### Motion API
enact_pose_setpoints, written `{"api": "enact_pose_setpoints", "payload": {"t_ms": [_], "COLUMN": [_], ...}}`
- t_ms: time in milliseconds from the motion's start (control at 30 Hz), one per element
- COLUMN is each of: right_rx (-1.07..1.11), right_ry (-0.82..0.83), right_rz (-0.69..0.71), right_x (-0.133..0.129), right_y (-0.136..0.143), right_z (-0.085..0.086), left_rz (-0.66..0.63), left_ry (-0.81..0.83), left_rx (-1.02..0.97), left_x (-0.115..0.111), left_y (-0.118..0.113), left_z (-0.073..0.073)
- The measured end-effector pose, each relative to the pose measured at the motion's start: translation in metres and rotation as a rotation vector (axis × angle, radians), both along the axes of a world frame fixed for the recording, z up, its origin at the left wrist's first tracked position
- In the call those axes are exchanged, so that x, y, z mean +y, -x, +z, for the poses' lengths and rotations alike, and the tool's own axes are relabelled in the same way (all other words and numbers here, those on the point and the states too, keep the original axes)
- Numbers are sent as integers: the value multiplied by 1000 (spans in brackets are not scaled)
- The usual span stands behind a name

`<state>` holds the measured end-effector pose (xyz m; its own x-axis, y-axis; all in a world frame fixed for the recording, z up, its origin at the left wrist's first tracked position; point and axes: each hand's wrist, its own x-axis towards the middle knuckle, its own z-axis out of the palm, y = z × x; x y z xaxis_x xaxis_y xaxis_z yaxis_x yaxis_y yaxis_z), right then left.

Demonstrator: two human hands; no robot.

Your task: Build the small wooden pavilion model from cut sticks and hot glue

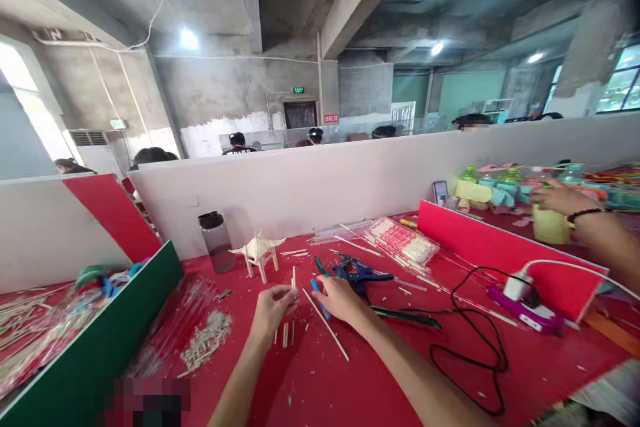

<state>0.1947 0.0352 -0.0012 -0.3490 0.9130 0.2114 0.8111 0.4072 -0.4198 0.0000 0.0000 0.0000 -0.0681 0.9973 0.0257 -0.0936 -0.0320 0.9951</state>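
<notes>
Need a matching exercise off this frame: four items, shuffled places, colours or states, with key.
Column one
1. Left hand
2. Stick model
3. Right hand
4. Power strip

Column two
A. Purple
B. Gripping a blue tool
C. Pinching a pale stick
D. Standing near the dark-lidded bottle

Pairs: 1-C, 2-D, 3-B, 4-A

No txt legible: green sign [299, 90] above door [301, 115], red sign [331, 118] nr it, shirt ltrs [241, 151] all too sm.

Blue tool [325, 311] — part-hidden by right hand [341, 296], green sign [299, 90] — illegibly small, co-worker's arm [613, 237] cut by right edge
</notes>
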Motion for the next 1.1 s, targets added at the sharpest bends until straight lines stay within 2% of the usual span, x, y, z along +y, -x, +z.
{"api": "enact_pose_setpoints", "payload": {"t_ms": [133,233,300,433,600,800,867,967,1100], "right_rx": [29,-49,-125,-263,-296,-176,-154,-163,-170], "right_ry": [-86,-135,-92,79,78,-115,-124,-51,52], "right_rz": [-39,-162,-244,-245,-244,-313,-312,-247,-200], "right_x": [1,-1,-5,-14,-16,-10,-13,-28,-62], "right_y": [-10,-29,-43,-58,-56,-63,-65,-60,-47], "right_z": [17,29,33,28,24,43,46,43,33], "left_rz": [-12,-7,-4,2,-2,2,5,3,19], "left_ry": [8,16,25,30,35,49,50,57,76], "left_rx": [3,9,20,30,13,-19,-25,-30,-66], "left_x": [4,3,2,0,1,0,-1,-3,-3], "left_y": [3,4,3,3,6,5,5,5,7], "left_z": [-4,-4,-3,-2,-2,2,3,4,3]}}
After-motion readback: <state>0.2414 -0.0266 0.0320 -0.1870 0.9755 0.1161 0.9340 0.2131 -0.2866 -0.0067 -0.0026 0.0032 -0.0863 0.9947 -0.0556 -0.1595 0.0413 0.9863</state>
